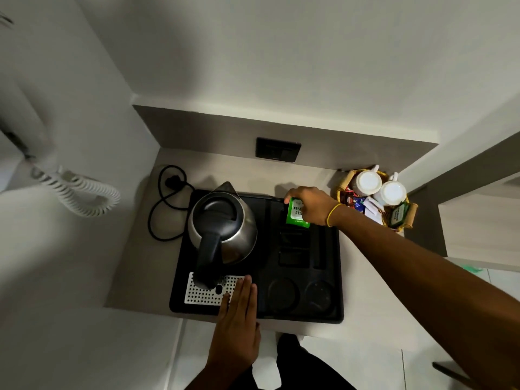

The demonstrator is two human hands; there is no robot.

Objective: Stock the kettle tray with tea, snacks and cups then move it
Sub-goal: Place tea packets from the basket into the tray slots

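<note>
A black kettle tray [334,277] lies on the grey counter, with a steel kettle [222,223] standing on its left half. My right hand [309,205] holds a green tea sachet [295,215] over the rear slot compartments of the tray. My left hand [239,311] rests flat, fingers together, on the tray's front edge by the perforated drip plate [202,291]. A wicker basket [410,218] at the back right holds two white cups [367,181] upside down, another green sachet [398,215] and mixed packets.
The kettle's black cord [163,209] loops on the counter left of the tray. A dark wall socket [278,149] sits on the back wall. A white coiled phone cord [84,192] hangs at the left. Two round cup recesses [282,294] mark the tray's front right.
</note>
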